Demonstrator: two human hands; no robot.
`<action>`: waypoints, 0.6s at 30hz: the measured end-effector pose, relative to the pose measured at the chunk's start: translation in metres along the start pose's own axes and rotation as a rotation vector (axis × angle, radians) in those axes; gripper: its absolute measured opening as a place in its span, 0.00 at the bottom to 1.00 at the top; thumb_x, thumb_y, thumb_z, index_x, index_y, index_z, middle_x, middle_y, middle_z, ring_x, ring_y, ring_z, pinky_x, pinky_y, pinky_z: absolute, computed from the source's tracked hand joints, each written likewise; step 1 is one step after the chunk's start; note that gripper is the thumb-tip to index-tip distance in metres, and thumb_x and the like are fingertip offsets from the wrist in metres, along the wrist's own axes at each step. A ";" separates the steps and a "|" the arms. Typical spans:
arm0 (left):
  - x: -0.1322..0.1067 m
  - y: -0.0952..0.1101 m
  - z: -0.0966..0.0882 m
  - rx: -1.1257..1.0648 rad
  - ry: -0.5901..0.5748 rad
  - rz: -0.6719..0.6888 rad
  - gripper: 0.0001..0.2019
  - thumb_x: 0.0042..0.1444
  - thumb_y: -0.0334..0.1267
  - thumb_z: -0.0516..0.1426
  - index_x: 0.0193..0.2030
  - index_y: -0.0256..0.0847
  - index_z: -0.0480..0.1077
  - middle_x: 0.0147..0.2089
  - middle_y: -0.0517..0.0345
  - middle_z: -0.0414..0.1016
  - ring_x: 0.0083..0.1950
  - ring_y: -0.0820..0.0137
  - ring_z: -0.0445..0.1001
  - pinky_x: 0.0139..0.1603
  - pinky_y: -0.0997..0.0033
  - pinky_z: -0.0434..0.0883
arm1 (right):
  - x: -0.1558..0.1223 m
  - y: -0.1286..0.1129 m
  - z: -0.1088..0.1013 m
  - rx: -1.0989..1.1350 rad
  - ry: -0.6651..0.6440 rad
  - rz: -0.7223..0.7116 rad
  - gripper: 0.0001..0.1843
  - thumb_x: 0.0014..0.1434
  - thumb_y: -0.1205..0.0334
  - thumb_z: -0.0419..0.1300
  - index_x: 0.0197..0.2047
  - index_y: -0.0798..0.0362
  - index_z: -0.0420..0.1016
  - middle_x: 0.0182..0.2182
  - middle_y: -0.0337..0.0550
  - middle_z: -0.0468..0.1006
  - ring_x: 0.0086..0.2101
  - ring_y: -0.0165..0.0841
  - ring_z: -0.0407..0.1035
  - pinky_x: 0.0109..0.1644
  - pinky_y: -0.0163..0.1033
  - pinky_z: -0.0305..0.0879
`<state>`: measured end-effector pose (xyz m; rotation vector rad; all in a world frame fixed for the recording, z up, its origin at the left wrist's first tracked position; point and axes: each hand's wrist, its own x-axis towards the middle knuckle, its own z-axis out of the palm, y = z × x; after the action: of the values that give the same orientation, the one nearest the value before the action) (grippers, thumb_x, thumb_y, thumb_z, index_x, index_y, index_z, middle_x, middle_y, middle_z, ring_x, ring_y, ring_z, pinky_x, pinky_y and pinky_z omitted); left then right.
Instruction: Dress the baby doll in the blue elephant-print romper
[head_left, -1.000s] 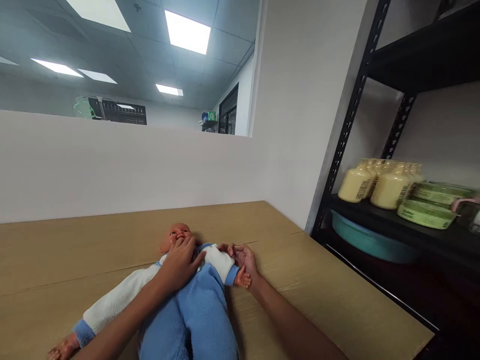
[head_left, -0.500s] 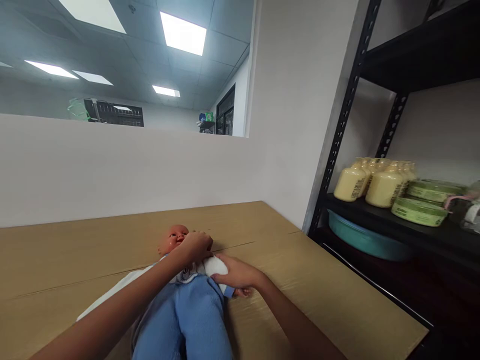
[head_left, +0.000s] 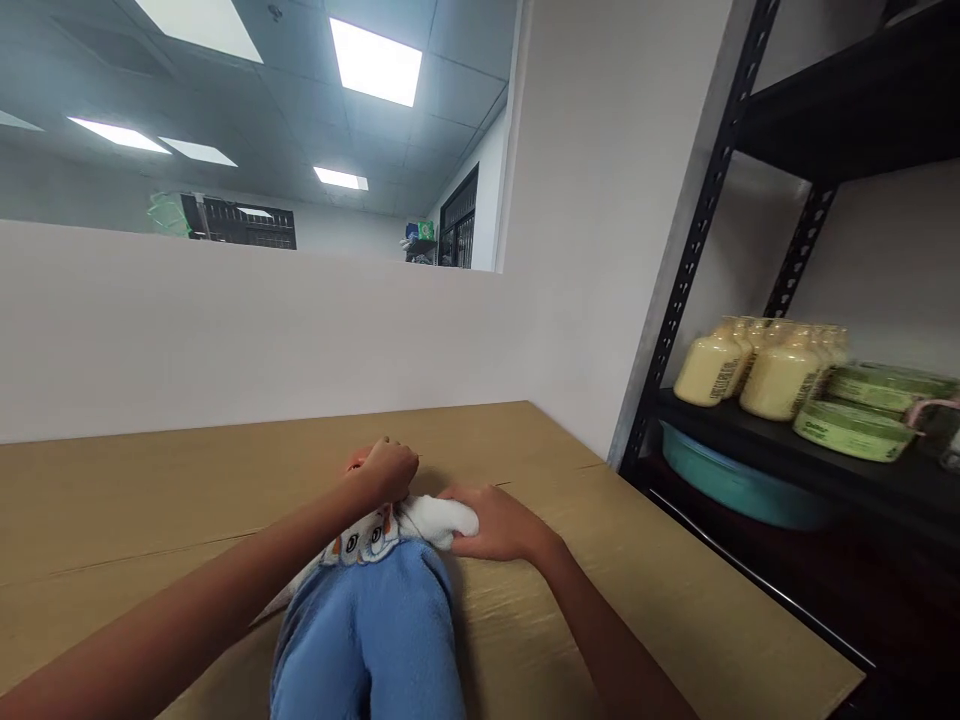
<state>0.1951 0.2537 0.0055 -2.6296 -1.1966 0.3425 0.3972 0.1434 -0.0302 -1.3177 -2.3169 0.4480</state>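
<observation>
A baby doll lies on its back, dressed in blue fleece trousers [head_left: 367, 620] and a white top with an animal face [head_left: 364, 542] on the chest. My left hand [head_left: 391, 470] is closed at the doll's shoulder by the neck, gripping the edge of the top. Most of the doll's head [head_left: 358, 461] is hidden behind that hand. My right hand [head_left: 501, 525] wraps the end of the white sleeve [head_left: 435, 520] on the right, thumb below and fingers above. The doll's hand on that side does not show.
The doll lies on a brown cardboard-like tabletop [head_left: 615, 560] against a white wall [head_left: 262, 340]. To the right, a black shelf rack [head_left: 675, 290] holds several cream bottles [head_left: 780, 375], green tubs [head_left: 855, 430] and, lower down, a teal basin [head_left: 739, 480].
My right hand has shifted right along the sleeve, pulling it outward; the doll's hand and blue cuff no longer show. My left hand has moved slightly up, covering more of the doll's head.
</observation>
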 end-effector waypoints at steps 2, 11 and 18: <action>0.009 -0.005 -0.004 -0.052 -0.074 0.096 0.08 0.67 0.39 0.66 0.46 0.36 0.79 0.51 0.49 0.83 0.59 0.54 0.79 0.67 0.39 0.70 | 0.002 0.000 0.005 -0.063 0.026 -0.004 0.28 0.55 0.57 0.69 0.60 0.44 0.77 0.48 0.41 0.87 0.42 0.42 0.80 0.40 0.38 0.65; 0.072 -0.008 0.007 -0.266 -0.545 0.290 0.08 0.67 0.39 0.67 0.41 0.35 0.77 0.36 0.60 0.80 0.34 0.70 0.79 0.37 0.67 0.80 | 0.000 -0.008 0.007 -0.171 0.101 -0.179 0.28 0.56 0.60 0.67 0.61 0.44 0.74 0.53 0.41 0.85 0.50 0.44 0.80 0.49 0.42 0.68; 0.080 -0.001 0.028 -0.344 -0.227 0.232 0.10 0.70 0.43 0.64 0.45 0.37 0.77 0.40 0.56 0.80 0.35 0.70 0.79 0.36 0.68 0.80 | 0.001 -0.015 0.006 -0.226 0.076 -0.166 0.31 0.55 0.59 0.68 0.62 0.46 0.74 0.53 0.45 0.85 0.50 0.47 0.79 0.49 0.43 0.68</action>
<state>0.2367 0.3186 -0.0300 -3.1103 -1.0977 0.5318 0.3828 0.1361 -0.0284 -1.2041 -2.4428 0.0825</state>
